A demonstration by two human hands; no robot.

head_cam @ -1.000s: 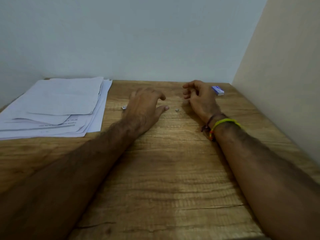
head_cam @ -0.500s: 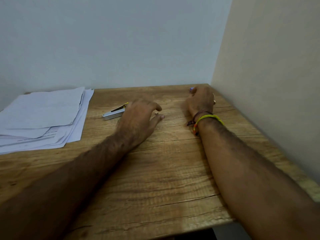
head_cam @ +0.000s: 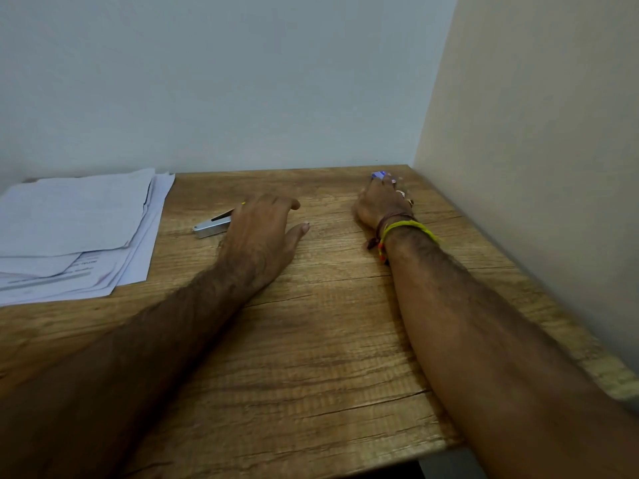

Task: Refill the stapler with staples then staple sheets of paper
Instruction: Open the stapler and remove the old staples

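Wood-grain table, with the silver stapler lying beside the paper stack. Risk: the small blue staple box sits far back near the corner — a hasty pull could spill its strips, and the stapler may skid if nudged. Left hand: fingers loosely curved, thumb spread, covering the stapler's near end; contact cannot be confirmed. Right hand: fingers curled at the box — actual grip hidden.
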